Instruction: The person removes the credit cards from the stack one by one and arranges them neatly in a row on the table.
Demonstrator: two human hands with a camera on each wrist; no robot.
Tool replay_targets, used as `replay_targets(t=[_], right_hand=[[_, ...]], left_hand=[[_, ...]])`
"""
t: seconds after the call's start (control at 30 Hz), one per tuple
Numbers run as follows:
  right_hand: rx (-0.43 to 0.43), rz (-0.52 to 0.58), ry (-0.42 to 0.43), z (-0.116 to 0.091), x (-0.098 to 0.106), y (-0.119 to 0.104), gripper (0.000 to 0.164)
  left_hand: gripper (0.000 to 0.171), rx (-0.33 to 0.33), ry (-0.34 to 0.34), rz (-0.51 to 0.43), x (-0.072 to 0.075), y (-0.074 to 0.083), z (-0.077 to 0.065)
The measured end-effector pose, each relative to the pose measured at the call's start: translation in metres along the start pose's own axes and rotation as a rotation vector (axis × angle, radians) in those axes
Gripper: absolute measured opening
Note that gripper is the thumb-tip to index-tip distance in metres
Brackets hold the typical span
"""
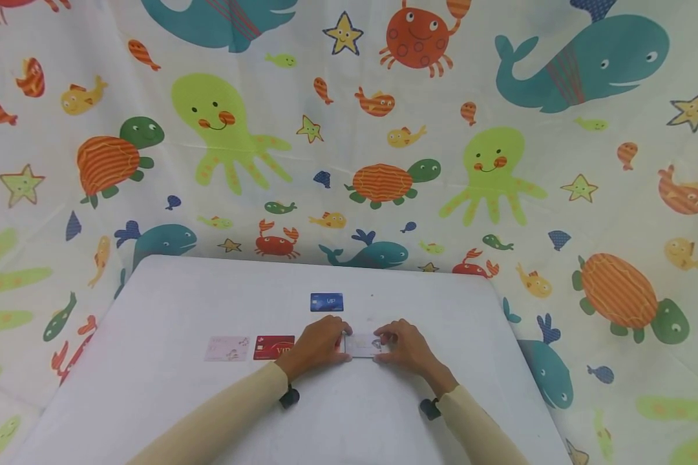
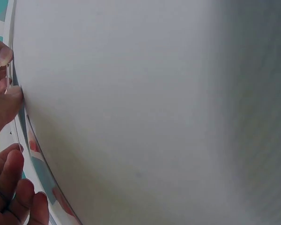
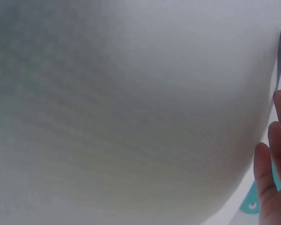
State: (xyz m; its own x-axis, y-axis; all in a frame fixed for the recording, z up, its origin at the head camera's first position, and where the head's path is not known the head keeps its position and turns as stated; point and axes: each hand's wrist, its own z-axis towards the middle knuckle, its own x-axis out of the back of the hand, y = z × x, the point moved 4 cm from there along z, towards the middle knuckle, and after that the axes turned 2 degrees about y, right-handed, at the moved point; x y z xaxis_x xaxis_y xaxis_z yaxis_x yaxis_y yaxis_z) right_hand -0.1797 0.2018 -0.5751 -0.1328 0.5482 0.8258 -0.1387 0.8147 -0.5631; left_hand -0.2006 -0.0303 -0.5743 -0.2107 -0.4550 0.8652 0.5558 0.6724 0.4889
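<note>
Both hands, left and right, pinching pale card between them, on white table

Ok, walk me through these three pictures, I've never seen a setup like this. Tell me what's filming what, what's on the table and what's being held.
There is no machine here: a person works with two bare hands. The big picture comes from a camera on the person's head, looking down at a white table in front of a sea-animal cloth. The other two come from cameras strapped to each wrist; they sit so close that they show mostly blurred table and a few fingers.

On the table lie a blue card, a red card and a pale pink card. Between the hands lies a whitish card. The left hand and right hand each have a fingertip grip on one end of it.
</note>
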Motion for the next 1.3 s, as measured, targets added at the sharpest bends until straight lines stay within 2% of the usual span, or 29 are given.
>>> replay_targets(t=[0.4, 0.9, 1.3], right_hand=[[0.014, -0.022, -0.017, 0.0026, -0.0004, -0.0034, 0.047], [0.0, -0.032, -0.013, 0.002, -0.0008, -0.003, 0.047], [-0.035, -0.017, 0.068, 0.0054, -0.0017, -0.0024, 0.042]], left_hand=[[0.053, 0.015, -0.001, 0.005, -0.0019, -0.0024, -0.0005], [0.058, -0.008, 0.006, 0.029, -0.0025, -0.0044, -0.002], [0.056, -0.013, 0.021, 0.021, 0.0063, -0.0038, -0.007]])
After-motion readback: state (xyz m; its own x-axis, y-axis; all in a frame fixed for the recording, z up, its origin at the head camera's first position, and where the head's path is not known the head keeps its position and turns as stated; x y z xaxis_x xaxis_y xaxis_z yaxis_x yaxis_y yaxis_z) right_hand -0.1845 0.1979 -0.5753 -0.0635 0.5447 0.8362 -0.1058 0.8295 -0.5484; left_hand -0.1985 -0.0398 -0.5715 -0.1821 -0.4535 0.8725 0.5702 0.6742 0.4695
